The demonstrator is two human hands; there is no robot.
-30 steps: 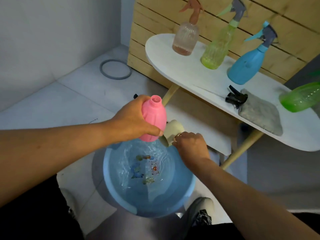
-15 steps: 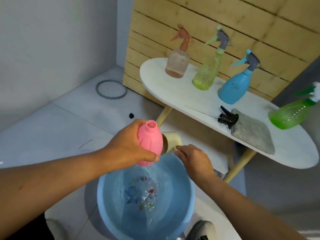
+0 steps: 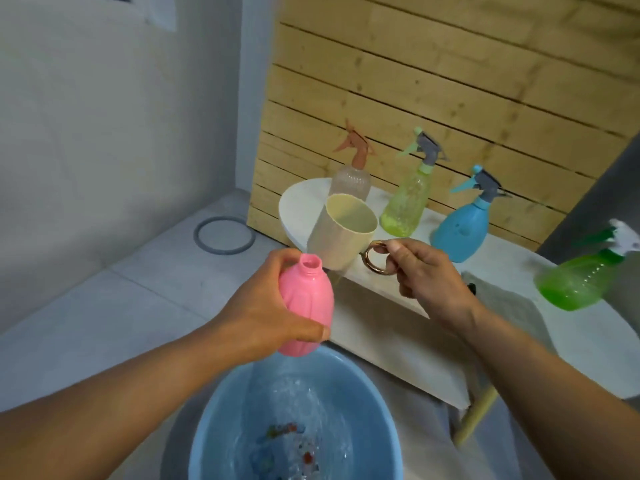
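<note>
A pink bottle (image 3: 306, 313) with no cap is gripped round its body by the left hand (image 3: 258, 318), the fingers and thumb being curled about it. It is held upright in the air, its base just above the far rim of a blue basin (image 3: 214, 431) that stands on the floor. Water and some small coloured bits are seen in the basin.

A cream cup (image 3: 341, 233) is held by the right hand (image 3: 427, 277), its gold ring handle (image 3: 375, 259) being pinched between thumb and fingers. The cup is tilted, its lower edge just beside the bottle's open neck; whether the two touch cannot be told.

Behind the cup, a white table (image 3: 294, 209) is set against a wooden slat wall (image 3: 450, 81). Along its far edge are stood a clear sprayer (image 3: 351, 178) at the left end, then a yellow sprayer (image 3: 407, 202) and a blue sprayer (image 3: 462, 230). A green sprayer (image 3: 581, 282) is seen tilted near the right end, and a grey cloth (image 3: 509, 306) is laid near the front edge. A grey ring (image 3: 224, 235) is left on the floor by the wall.
</note>
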